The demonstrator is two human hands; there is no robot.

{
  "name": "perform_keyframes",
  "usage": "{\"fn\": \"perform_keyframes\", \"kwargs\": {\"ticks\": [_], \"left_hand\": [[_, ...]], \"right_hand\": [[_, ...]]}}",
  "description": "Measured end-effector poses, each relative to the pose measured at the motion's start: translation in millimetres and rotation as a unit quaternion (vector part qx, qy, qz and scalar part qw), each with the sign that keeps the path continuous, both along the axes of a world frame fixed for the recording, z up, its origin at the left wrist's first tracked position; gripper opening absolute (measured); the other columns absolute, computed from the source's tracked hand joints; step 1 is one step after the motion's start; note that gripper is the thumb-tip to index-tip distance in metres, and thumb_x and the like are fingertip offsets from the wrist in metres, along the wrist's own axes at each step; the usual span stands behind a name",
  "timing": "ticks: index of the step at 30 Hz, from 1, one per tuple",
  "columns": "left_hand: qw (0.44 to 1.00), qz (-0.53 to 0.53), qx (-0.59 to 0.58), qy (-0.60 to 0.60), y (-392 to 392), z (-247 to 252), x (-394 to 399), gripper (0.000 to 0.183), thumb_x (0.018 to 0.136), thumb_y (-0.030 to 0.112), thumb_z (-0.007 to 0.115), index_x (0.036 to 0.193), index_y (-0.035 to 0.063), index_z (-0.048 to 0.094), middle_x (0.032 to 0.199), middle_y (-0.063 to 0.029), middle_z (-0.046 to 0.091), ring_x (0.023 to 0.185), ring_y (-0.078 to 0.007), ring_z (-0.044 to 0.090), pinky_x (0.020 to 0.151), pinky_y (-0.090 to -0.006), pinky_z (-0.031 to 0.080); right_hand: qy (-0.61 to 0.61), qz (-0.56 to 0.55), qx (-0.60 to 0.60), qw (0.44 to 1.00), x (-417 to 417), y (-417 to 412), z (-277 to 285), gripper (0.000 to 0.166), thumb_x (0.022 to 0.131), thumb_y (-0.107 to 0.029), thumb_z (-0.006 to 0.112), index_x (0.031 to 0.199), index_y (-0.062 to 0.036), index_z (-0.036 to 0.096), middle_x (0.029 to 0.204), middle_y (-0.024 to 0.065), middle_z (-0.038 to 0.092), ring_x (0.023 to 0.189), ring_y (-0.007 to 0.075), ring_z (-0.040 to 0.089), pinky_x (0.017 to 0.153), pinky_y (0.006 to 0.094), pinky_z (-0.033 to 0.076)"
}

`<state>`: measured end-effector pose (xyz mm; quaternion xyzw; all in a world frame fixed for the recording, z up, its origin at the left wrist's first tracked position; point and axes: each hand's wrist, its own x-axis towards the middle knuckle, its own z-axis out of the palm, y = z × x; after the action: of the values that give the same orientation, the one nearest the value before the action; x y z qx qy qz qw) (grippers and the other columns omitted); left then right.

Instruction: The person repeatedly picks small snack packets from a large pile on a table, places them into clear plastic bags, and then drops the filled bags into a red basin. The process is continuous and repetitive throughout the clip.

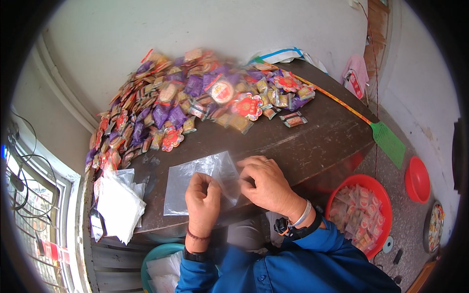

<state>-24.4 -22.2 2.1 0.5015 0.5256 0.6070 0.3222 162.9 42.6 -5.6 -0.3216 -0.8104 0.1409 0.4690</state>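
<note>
A clear flat plastic bag (183, 190) lies at the table's front edge, its right part creased and slightly raised between my hands. My left hand (202, 197) pinches it near its lower middle, thumb against the curled fingers. At its right edge, my right hand (264, 183) has thumb and forefinger bent together on the film; the fingertips' exact hold is partly hidden. Behind the bag spreads a large heap of small wrapped snacks (176, 116) in purple, yellow and red wrappers. A stack of white plastic bags (119, 207) lies left of my left hand.
A green fly swatter (388, 143) lies across the dark wooden table (311, 146), its head overhanging the right edge. Below right, a red basin (386, 219) holds filled packets. A teal basin (146, 262) with plastic bags stands below left. A smaller red basin (417, 179) is by the wall.
</note>
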Motion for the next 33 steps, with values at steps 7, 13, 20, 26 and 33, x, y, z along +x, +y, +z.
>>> {"fn": "perform_keyframes", "kwargs": {"ticks": [7, 13, 20, 26, 33], "left_hand": [[0.936, 0.06, -0.019, 0.345, -6.1, 21.6, 28.7, 0.035, 0.094, 0.021, 0.077, 0.117, 0.0027, 0.059, 0.075, -0.0087, 0.063, 0.066, -0.0238, 0.064, 0.063, -0.0382, 0.051], [0.934, 0.087, 0.015, 0.346, -0.6, 3.9, 25.2, 0.028, 0.092, 0.004, 0.07, 0.12, 0.0047, 0.066, 0.07, -0.0093, 0.065, 0.062, -0.0266, 0.066, 0.061, -0.0397, 0.053], [0.978, 0.136, 0.068, 0.146, 2.2, -9.0, 9.5, 0.034, 0.096, -0.008, 0.058, 0.122, 0.0006, 0.079, 0.087, -0.0119, 0.074, 0.07, -0.0113, 0.06, 0.066, -0.029, 0.05], [0.964, 0.122, 0.071, 0.224, 3.1, -6.2, 11.1, 0.029, 0.097, -0.005, 0.064, 0.119, 0.0027, 0.081, 0.089, -0.0145, 0.074, 0.076, -0.0217, 0.069, 0.072, -0.0338, 0.055], [0.956, 0.101, 0.081, 0.261, -1.7, -1.2, 13.4, 0.03, 0.094, -0.003, 0.068, 0.12, 0.0037, 0.08, 0.08, -0.0166, 0.067, 0.073, -0.0317, 0.066, 0.07, -0.0412, 0.054]], "right_hand": [[-0.04, 0.006, -0.003, 0.999, 3.2, -2.6, -0.8, 0.01, 0.081, -0.008, 0.075, 0.091, -0.0084, 0.07, 0.12, 0.0111, 0.074, 0.117, 0.0356, 0.067, 0.093, 0.0468, 0.05], [-0.025, -0.006, -0.017, 1.0, 1.0, -2.6, -2.7, 0.006, 0.085, -0.009, 0.074, 0.088, -0.0076, 0.07, 0.122, 0.0132, 0.074, 0.119, 0.0353, 0.066, 0.094, 0.0471, 0.05], [-0.035, 0.0, -0.026, 0.999, 2.5, -3.9, -0.7, 0.011, 0.086, -0.009, 0.075, 0.092, -0.007, 0.066, 0.126, 0.0174, 0.073, 0.121, 0.0396, 0.065, 0.1, 0.0487, 0.05], [-0.083, 0.088, -0.052, 0.991, 25.1, -0.9, 1.3, 0.019, 0.091, -0.013, 0.076, 0.108, -0.0061, 0.069, 0.137, 0.0205, 0.068, 0.129, 0.0412, 0.063, 0.11, 0.0489, 0.049], [-0.217, 0.086, -0.108, 0.966, 78.7, 39.9, 64.1, 0.039, 0.094, -0.014, 0.077, 0.128, -0.001, 0.065, 0.137, 0.023, 0.065, 0.128, 0.0433, 0.064, 0.109, 0.0456, 0.053]]}}
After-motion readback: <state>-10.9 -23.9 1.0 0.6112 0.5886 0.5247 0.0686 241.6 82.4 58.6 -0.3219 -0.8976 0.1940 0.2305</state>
